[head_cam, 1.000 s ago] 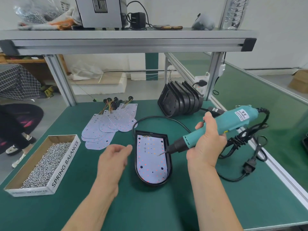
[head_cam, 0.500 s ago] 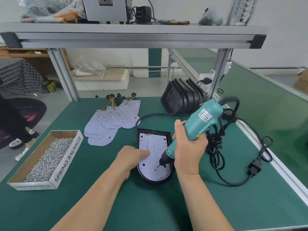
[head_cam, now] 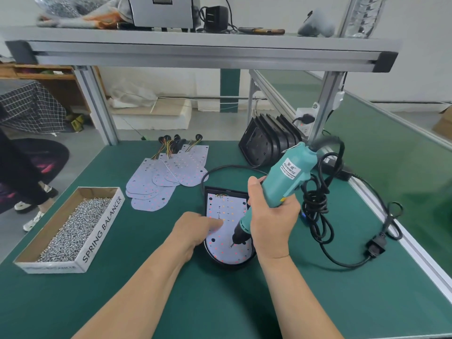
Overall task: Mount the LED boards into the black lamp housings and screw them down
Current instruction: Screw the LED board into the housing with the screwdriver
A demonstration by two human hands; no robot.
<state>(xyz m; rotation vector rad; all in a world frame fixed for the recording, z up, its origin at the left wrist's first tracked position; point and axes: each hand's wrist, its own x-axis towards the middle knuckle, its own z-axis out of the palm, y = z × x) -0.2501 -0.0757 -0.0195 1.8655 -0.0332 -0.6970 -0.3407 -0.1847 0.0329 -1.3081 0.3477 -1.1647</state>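
Observation:
A black lamp housing (head_cam: 212, 256) lies on the green bench in front of me with a white LED board (head_cam: 221, 206) seated inside it. My left hand (head_cam: 195, 228) presses on the board's left side with its fingers extended. My right hand (head_cam: 271, 221) grips a teal electric screwdriver (head_cam: 291, 172), held steeply, and its bit tip touches the lower right part of the board. A fanned pile of spare LED boards (head_cam: 166, 177) with coloured wires lies further back. Several empty black housings (head_cam: 266, 145) stand stacked at the back right.
A cardboard box of screws (head_cam: 71, 231) marked SPRING BALANCER sits at the left. The screwdriver's black cord (head_cam: 318, 211) coils to the right, ending in a plug. Aluminium shelf posts (head_cam: 97, 106) rise behind. Another person's legs are at the far left.
My right hand swung the screwdriver from nearly level to steep and brought its bit down onto the board's lower part. My left hand moved onto the board and pressed it.

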